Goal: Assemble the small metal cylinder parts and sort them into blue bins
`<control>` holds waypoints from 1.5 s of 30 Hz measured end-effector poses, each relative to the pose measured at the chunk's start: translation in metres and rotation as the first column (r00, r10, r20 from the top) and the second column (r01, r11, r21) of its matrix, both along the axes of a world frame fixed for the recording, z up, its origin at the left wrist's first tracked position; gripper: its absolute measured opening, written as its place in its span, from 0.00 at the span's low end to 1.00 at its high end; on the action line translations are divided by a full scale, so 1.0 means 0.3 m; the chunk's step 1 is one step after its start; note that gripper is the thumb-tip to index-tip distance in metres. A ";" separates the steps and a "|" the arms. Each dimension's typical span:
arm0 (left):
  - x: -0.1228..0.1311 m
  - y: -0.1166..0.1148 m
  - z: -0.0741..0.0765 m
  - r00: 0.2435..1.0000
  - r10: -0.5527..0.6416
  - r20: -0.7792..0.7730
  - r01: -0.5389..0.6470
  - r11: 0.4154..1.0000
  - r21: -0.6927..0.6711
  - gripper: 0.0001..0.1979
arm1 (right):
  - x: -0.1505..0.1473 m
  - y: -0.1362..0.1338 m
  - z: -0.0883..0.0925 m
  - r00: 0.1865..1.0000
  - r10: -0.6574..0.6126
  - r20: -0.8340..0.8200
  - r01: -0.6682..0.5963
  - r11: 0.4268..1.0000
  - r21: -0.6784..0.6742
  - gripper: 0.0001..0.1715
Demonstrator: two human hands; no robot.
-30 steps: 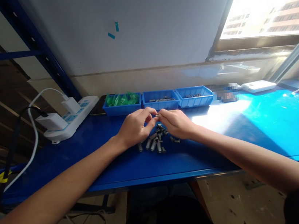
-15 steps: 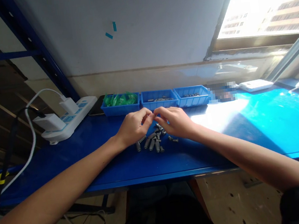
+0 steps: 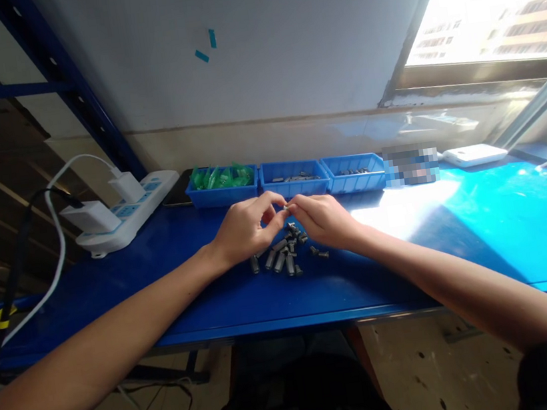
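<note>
My left hand (image 3: 246,227) and my right hand (image 3: 323,220) meet fingertip to fingertip above a blue table (image 3: 174,292). Both pinch a small grey metal part (image 3: 286,208) between thumb and forefinger. Just below the fingers lies a loose pile of several small grey metal cylinders (image 3: 285,256). Behind the hands stand three blue bins in a row: the left bin (image 3: 221,185) holds green pieces, the middle bin (image 3: 293,179) and the right bin (image 3: 354,172) hold small grey parts.
A white power strip (image 3: 121,218) with two white chargers and cables sits at the back left. A dark phone (image 3: 178,189) lies beside the left bin. A white flat box (image 3: 473,154) rests at the back right by the window. A blue rack post (image 3: 71,90) rises at left.
The hands stay together over the pile, with small shifts of the fingers around the pinched part. The view has tilted slightly.
</note>
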State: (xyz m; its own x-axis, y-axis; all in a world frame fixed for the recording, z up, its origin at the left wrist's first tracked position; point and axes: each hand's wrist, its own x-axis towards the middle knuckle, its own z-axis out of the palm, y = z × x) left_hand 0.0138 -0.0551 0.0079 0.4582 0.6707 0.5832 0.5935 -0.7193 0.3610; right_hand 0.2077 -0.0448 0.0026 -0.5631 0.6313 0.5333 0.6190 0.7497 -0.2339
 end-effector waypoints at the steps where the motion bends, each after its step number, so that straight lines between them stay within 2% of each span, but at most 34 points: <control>1: -0.001 0.001 0.002 1.000 0.009 -0.001 -0.009 1.000 -0.001 0.11 | 0.000 -0.002 0.001 1.000 0.004 -0.014 -0.004 1.000 -0.003 0.15; 4: -0.005 0.007 0.003 1.000 0.023 0.012 -0.023 1.000 -0.018 0.11 | 0.002 -0.004 0.002 0.999 0.009 -0.052 -0.008 1.000 0.014 0.12; 10: -0.002 0.013 -0.006 1.000 0.012 0.008 -0.012 0.997 -0.075 0.15 | 0.003 0.002 -0.010 0.999 0.035 -0.018 -0.033 0.992 0.120 0.10; 12: -0.003 0.013 -0.001 0.999 0.012 -0.032 -0.016 0.992 -0.126 0.16 | 0.005 0.005 -0.005 0.999 0.032 -0.018 -0.029 0.989 0.148 0.10; 14: -0.010 0.014 0.010 0.991 -0.008 -0.135 -0.018 0.981 -0.193 0.18 | 0.016 0.011 0.011 0.999 0.014 -0.038 -0.007 0.984 0.179 0.10; 16: -0.025 0.019 0.024 0.961 -0.050 -0.274 -0.014 0.974 -0.226 0.20 | 0.043 0.025 0.038 0.995 -0.044 -0.094 0.062 0.978 0.200 0.12; 19: -0.052 0.031 0.043 0.907 -0.067 -0.417 -0.030 0.975 -0.221 0.21 | 0.120 0.074 0.077 0.946 -0.234 -0.226 0.281 0.939 0.201 0.14; 22: -0.067 0.040 0.049 0.890 -0.037 -0.454 -0.062 0.978 -0.201 0.21 | 0.212 0.150 0.083 0.836 -0.469 -0.286 0.523 0.837 0.158 0.16; 25: -0.059 0.035 0.050 0.890 -0.035 -0.455 -0.066 0.976 -0.205 0.21 | 0.268 0.215 0.051 0.773 -0.576 -0.266 0.618 0.779 0.111 0.25; 27: -0.048 0.027 0.051 0.888 -0.049 -0.458 -0.069 0.969 -0.236 0.22 | 0.264 0.228 0.025 0.791 -0.562 -0.243 0.596 0.797 0.098 0.28; 29: -0.040 0.023 0.048 0.886 -0.050 -0.462 -0.081 0.962 -0.259 0.23 | 0.229 0.211 0.008 0.845 -0.489 -0.216 0.518 0.849 0.101 0.27; 32: -0.043 0.036 0.035 0.889 -0.036 -0.457 -0.094 0.962 -0.258 0.17 | 0.142 0.146 0.004 0.931 -0.330 -0.155 0.348 0.931 0.111 0.25; 35: -0.070 0.069 0.023 0.901 -0.070 -0.427 -0.052 0.962 -0.267 0.15 | 0.063 0.079 0.004 0.985 -0.165 -0.059 0.171 0.980 0.106 0.24; 38: -0.110 0.097 0.030 0.879 -0.201 -0.432 0.055 0.943 -0.327 0.20 | 0.025 0.047 -0.009 0.997 -0.039 0.061 0.034 0.996 0.080 0.23; 41: -0.137 0.109 0.044 0.837 -0.299 -0.459 0.126 0.921 -0.369 0.17 | 0.022 0.049 -0.024 0.991 0.010 0.136 -0.016 0.999 0.039 0.21; 45: -0.128 0.110 0.034 0.867 -0.223 -0.445 0.090 0.950 -0.300 0.11 | 0.036 0.064 -0.029 0.989 0.005 0.145 -0.010 0.999 0.034 0.18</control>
State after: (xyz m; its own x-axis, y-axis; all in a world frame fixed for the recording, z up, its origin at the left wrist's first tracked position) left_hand -0.0245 -0.0222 0.0182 0.7431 0.6635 0.0868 0.6270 -0.7357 0.2564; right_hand 0.2184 -0.0254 -0.0061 -0.6404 0.6093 0.4675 0.6389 0.7605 -0.1160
